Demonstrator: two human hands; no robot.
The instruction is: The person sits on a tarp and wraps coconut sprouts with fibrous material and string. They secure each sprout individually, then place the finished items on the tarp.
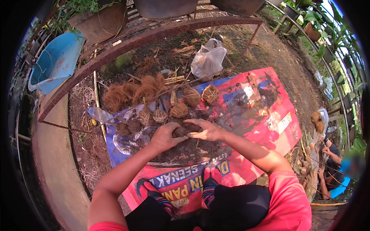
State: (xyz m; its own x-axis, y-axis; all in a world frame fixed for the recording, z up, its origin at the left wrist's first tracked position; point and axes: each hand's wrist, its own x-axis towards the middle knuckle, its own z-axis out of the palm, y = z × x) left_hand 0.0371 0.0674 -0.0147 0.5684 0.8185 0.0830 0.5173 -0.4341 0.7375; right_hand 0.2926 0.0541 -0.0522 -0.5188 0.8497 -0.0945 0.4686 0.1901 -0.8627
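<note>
My left hand (165, 137) and my right hand (206, 130) meet over the sheet, fingers curved around a dark clump of soil (180, 132). The fingers partly hide the clump. Loose soil (185, 151) is spread beneath them on a red and blue printed banner (245, 164). Just beyond my hands sit several fibre balls wound with string, among them a pale one (160, 115), one with a stem on top (178, 110) and a rounder one (210, 93). Brown coconut fibre (144, 89) lies in tufts behind them.
A rusty metal frame (150, 31) arches across the far side, with a string stretched below. A white plastic bag (208, 59), a clear bottle (99, 114) and a blue basin (55, 62) stand around. At right, another person (335, 173) sits near more fibre balls (317, 121).
</note>
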